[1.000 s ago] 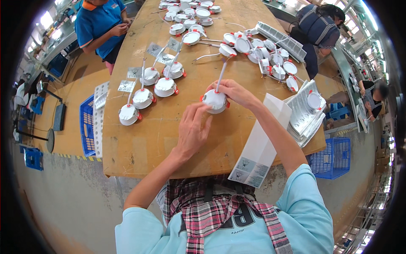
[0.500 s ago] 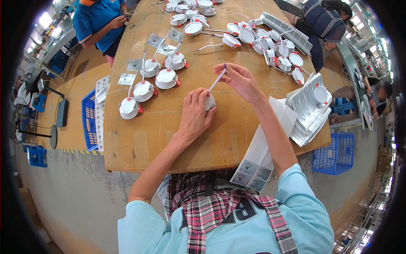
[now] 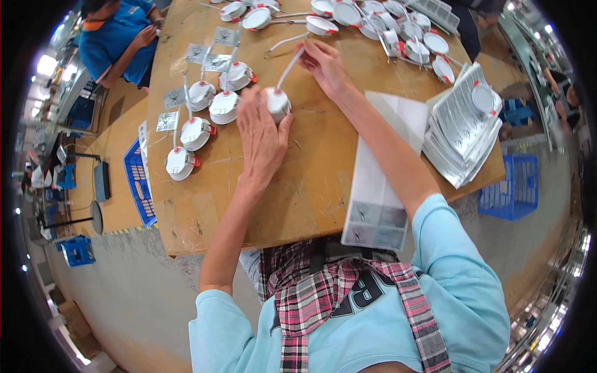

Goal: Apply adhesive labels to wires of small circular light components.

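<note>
A round white downlight (image 3: 277, 105) stands on the brown table in front of me, its white cable (image 3: 290, 69) rising to the upper right. My left hand (image 3: 261, 133) grips the lamp body between fingers and thumb. The cable's end is pinched by my right hand (image 3: 324, 67), and the fingertips hide it. Left of my hands, several downlights (image 3: 223, 107) stand in two rows, cables up, with silver printed labels (image 3: 217, 63) on their cables. By my right forearm lies a translucent sheet (image 3: 364, 165) with a few silver labels at its near end.
A stack of silver label sheets (image 3: 457, 140) lies at the right edge, a downlight (image 3: 482, 98) on top. More downlights (image 3: 376, 25) are heaped at the back. Blue crates (image 3: 509, 186) stand beside the table. A person in a blue shirt (image 3: 121, 46) is at the far left.
Both hands have moved left and farther away with the downlight, nearer the labelled rows. My right hand still pinches the cable end. The view has shifted a little.
</note>
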`<act>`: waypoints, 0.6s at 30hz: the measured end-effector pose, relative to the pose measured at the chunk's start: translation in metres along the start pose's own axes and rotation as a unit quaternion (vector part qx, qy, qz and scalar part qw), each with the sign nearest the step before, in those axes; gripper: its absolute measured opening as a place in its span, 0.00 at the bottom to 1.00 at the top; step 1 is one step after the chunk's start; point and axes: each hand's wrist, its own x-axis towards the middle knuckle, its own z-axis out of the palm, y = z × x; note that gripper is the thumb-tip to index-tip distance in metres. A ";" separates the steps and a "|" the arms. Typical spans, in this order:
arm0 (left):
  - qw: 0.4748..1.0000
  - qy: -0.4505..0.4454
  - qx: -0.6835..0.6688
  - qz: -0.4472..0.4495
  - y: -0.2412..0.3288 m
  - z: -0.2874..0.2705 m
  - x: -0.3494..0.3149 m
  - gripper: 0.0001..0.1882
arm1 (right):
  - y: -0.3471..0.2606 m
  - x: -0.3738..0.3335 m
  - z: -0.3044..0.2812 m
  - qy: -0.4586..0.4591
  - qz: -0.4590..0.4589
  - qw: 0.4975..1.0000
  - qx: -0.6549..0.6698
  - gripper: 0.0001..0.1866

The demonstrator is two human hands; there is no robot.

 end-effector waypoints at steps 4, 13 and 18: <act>0.990 -0.099 -0.076 0.066 0.056 -0.023 -0.040 0.37 | 0.004 0.022 -0.005 -0.037 -0.022 0.999 -0.011 0.11; 0.938 -0.299 -0.096 0.143 0.094 -0.004 -0.091 0.36 | -0.006 0.019 0.007 -0.055 -0.002 0.997 -0.061 0.11; 0.950 -0.273 -0.095 0.121 0.100 0.004 -0.087 0.35 | -0.029 0.019 0.029 -0.126 -0.003 0.975 -0.184 0.13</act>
